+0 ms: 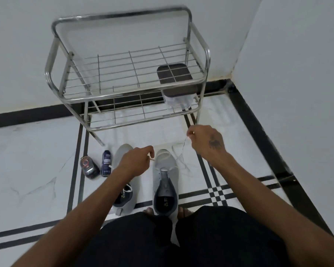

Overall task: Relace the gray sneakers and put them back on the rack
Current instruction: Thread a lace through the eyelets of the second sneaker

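Gray sneakers, two of them, side by side on the white tiled floor (37, 180) in front of a steel rack (123, 74), seen from the head camera. Right sneaker (165, 182) between the knees, toe toward the rack, tongue laid open, white lace (178, 154) threaded only through the eyelets nearest the toe. Left hand (137, 159) curled, pinching one lace end just above the toe; right hand (205, 140) raised and out to the side, fingers pinched on the other end, thin and blurred, drawn up taut. Left sneaker (124, 189) partly under the left forearm, a bit of white lace at its collar, lacing otherwise hidden. Beside it on the floor, a small blue bottle (106, 163) and a dark round tin (89, 166). On the rack's lower shelf, a clear box with a dark lid (175, 76); top shelf bare wire. Relacing judged at an early stage on this shoe: remaining eyelets, tying, and both shoes' return to the rack yet to come.
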`<action>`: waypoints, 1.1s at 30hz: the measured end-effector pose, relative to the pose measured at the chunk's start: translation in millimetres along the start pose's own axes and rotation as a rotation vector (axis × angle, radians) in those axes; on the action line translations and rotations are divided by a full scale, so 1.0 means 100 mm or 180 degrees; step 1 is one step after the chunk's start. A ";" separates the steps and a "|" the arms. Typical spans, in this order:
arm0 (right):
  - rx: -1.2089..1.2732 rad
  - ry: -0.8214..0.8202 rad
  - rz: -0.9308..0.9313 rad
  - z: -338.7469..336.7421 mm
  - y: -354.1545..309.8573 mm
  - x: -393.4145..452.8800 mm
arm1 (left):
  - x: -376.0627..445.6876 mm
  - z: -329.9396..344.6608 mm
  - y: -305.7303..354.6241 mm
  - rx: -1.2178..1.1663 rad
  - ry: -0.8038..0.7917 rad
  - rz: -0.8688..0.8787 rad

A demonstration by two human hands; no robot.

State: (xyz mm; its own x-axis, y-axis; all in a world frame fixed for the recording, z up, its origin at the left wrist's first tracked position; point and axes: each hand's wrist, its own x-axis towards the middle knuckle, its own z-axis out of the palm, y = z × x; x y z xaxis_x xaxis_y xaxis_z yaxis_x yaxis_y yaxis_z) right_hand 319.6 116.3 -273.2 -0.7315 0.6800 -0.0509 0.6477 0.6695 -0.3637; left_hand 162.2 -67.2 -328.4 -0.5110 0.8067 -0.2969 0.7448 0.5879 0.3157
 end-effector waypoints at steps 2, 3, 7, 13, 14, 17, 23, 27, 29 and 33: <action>0.0159 -0.0518 0.0057 0.29 0.10 -0.05 | 0.04 0.17 -0.01 -0.0089 -0.0088 -0.0067; 0.0281 -0.0747 0.0095 0.44 0.12 -0.06 | 0.07 0.27 -0.02 -0.0147 -0.0149 -0.0120; 0.0556 -0.1258 0.0221 0.99 0.18 -0.05 | 0.19 0.62 -0.07 -0.0515 -0.0142 -0.0288; 0.0485 -0.1427 0.0218 1.69 0.35 0.03 | 0.41 1.15 -0.09 -0.0614 -0.0279 -0.0238; 0.0481 -0.1409 0.0155 1.76 0.37 0.03 | 0.43 1.24 -0.09 -0.0629 -0.0245 -0.0192; 0.0286 -0.1227 -0.0318 1.90 0.36 0.06 | 0.49 1.40 -0.11 -0.0813 -0.0095 -0.0130; -0.0435 -0.1069 -0.0918 2.03 0.30 0.09 | 0.58 1.46 -0.22 -0.0786 -0.0220 -0.0053; -0.0702 -0.1205 -0.0911 1.98 0.27 0.18 | 0.61 1.48 -0.22 -0.0766 -0.0281 -0.0003; -0.0738 -0.1146 -0.0900 1.96 0.29 0.19 | 0.62 1.49 -0.22 -0.0719 -0.0295 -0.0002; -0.0800 -0.1022 -0.0741 1.88 0.44 0.13 | 0.60 1.49 -0.24 -0.0699 -0.0297 0.0002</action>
State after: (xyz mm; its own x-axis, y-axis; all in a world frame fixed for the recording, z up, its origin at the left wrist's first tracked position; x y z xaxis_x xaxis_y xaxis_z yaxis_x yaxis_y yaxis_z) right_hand 298.2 98.3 -464.7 -0.8667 0.4027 -0.2943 0.4611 0.8719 -0.1650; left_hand 177.9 -42.1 -488.0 -0.4611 0.8039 -0.3756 0.6286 0.5947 0.5012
